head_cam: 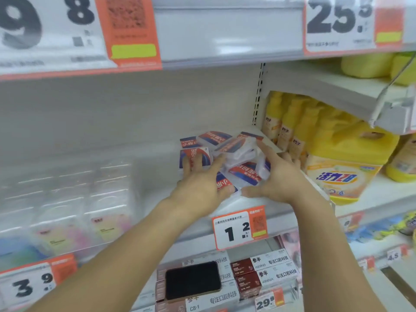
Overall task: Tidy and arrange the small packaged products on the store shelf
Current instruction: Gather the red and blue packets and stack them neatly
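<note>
Small packaged products [221, 158], clear packets with red and blue labels, lie in a loose jumble on the white shelf [144, 172], beside yellow bottles [290, 124]. The left hand [200, 183] rests with fingers spread flat over the left packets. The right hand [276, 179] is cupped open against the pile's right side, thumb low. A price tag [239, 229] hangs beneath.
</note>
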Demonstrator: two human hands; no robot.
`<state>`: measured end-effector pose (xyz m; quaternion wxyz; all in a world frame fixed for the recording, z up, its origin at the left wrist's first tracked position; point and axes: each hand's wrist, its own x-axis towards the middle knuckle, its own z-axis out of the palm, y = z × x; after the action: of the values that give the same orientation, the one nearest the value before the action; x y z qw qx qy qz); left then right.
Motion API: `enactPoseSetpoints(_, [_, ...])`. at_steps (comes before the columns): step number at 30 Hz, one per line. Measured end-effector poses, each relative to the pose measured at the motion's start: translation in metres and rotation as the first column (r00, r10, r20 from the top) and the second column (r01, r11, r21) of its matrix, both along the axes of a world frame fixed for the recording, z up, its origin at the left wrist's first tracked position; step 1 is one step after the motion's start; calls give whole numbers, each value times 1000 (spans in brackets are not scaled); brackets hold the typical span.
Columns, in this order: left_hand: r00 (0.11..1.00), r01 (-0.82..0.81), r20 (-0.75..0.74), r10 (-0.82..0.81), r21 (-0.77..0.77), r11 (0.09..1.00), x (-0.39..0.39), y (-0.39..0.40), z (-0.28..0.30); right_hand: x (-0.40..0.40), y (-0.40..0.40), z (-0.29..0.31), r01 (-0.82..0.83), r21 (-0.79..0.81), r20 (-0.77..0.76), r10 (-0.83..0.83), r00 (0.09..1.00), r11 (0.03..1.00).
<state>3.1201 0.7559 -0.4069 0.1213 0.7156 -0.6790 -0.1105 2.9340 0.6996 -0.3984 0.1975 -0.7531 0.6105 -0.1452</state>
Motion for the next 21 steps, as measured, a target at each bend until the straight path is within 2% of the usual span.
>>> enactPoseSetpoints(5, [993,-111,-47,107,-86,990,3,-29,-12,33,-20,-12,3,-98,156,12,988,995])
enactPoseSetpoints(10, [994,-106,-26,105,-22,994,9,-42,-4,49,-27,-6,37,-96,420,6,908,995])
enactPoseSetpoints(12, [995,-102,1,102,-5,995,8,-33,-1,49,-21,-6,85,-154,491,2,871,984])
enactPoseSetpoints(16, [988,-116,101,113,28,993,3,-6,7,40,-6,1,59,-208,537,64,841,976])
enactPoseSetpoints(18, [980,-138,146,132,28,990,3,8,13,28,4,8,26,-236,468,90,879,971])
enactPoseSetpoints(21, [980,-200,30,199,59,978,6,23,16,11,18,6,-20,-222,337,95,937,975])
